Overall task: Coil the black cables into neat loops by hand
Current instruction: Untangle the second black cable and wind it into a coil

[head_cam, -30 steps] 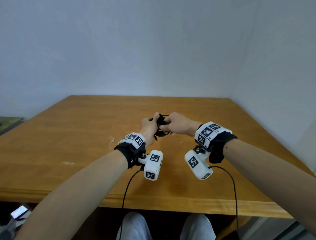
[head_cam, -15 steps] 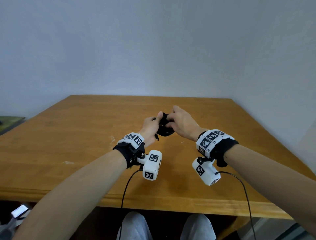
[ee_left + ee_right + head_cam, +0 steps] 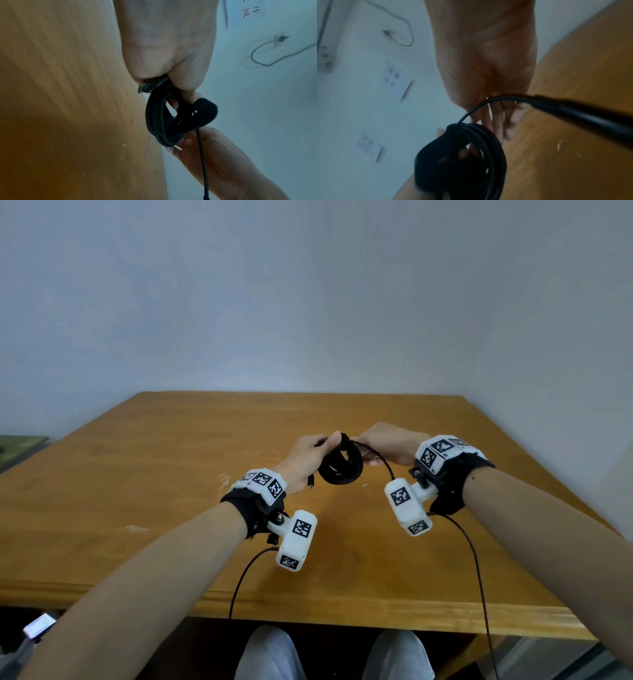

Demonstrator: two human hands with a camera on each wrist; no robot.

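Black cable coil [image 3: 339,466] gripped by both hands above table [image 3: 137,474]

The black cable [image 3: 340,465] is wound into a small round coil of several thin turns, held upright in the air above the wooden table, between the two hands. A wide black fabric strap [image 3: 205,110] loops around the top of the coil. One loose end [image 3: 383,459] arcs out from the top toward the right, and a short plug end [image 3: 311,482] hangs at the lower left.
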